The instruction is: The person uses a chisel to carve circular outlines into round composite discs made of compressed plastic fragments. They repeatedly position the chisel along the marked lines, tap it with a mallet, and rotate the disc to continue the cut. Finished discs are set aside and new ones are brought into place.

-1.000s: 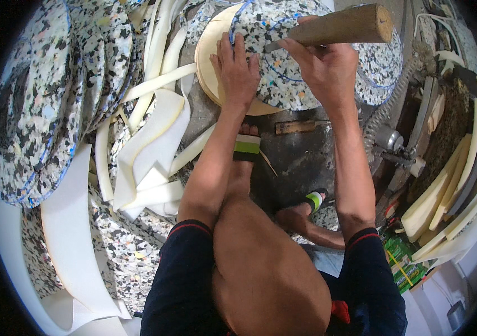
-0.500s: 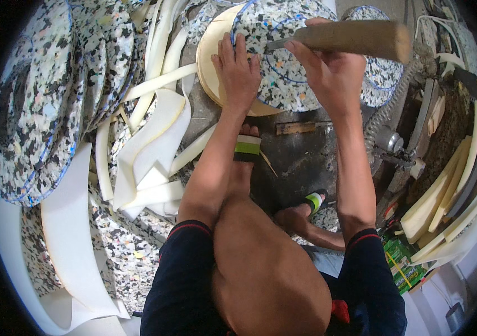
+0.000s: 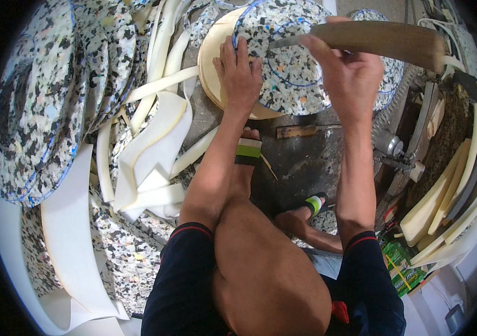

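Note:
A round disc of speckled black-and-white foam point(image 3: 289, 99), with a blue edge and a smaller blue circle marked on it, lies on a round pale wooden board point(image 3: 212, 61). My left hand point(image 3: 239, 73) rests flat over the disc's left edge, fingers stretched out. My right hand point(image 3: 353, 78) is closed around the thick wooden handle of a knife point(image 3: 387, 40). The knife slants leftward, its narrow metal blade reaching the foam near the left of the inner circle. Whether the tip is sunk into the foam, I cannot tell.
Stacked speckled foam discs point(image 3: 37, 106) stand at the left beside white foam offcuts point(image 3: 152, 151). A second wooden-handled tool point(image 3: 296, 131) lies on the dark floor. At the right are a metal tool with a coiled hose point(image 3: 388, 143), curved foam strips point(image 3: 440, 196) and a green package point(image 3: 403, 269).
My right hand has moved to the right with the knife, whose handle end now sits farther right. The left hand stays almost in place on the disc.

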A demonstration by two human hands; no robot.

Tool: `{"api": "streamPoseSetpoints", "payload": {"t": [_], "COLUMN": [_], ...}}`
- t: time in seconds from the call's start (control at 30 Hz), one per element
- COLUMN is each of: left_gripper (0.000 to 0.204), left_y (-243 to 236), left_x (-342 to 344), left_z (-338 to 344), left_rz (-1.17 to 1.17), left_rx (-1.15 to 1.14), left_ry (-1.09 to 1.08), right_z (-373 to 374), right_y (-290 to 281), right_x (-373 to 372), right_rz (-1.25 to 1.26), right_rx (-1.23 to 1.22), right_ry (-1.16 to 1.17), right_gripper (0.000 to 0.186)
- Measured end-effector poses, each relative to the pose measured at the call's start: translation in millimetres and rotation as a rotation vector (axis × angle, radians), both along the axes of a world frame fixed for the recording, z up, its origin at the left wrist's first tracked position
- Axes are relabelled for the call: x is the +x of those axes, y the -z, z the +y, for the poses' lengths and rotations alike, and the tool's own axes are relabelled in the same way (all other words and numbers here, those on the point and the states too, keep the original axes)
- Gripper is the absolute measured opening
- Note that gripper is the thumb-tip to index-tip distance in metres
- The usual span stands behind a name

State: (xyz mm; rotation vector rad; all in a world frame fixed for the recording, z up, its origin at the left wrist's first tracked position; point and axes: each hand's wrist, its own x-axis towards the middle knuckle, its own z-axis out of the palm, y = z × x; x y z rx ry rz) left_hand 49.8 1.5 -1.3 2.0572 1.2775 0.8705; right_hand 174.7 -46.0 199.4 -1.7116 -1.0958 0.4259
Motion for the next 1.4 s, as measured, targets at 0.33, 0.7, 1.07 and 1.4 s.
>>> {"api": "streamPoseSetpoints", "payload": {"t": [0.33,0.7,1.07,1.4], "left_gripper": [0.063,0.061,0.063,0.054], "left_y": [0.1,-4.9,-47.9,-39.5], "left_x": [0.5,-1.1,17.3,-41.7], "left_z": [-0.3,-0.5,84.7,-20.9], "left_rz": [0.043,0.055,0.064,-0.26], "left_rx": [-0.037,-0.074,-0.36,-0.674], "left_ry": [0.004,0.009,-0.044,-0.151], "right_z": [15.1,24.8,-5.8,-63.8], "right_y": [12.1,18.0,6.6,-24.6], "right_x": [-3.8,-7.4,-4.9,-10.2], "right_rz": [-0.094,-0.121,-0.183,-0.155], "right_rx": [-0.202,-0.004,-0.015,-0.247], "right_ry": [0.138,0.111,-0.015,-0.199], "right_gripper": [0.027,0.024,0.029,0.04]}}
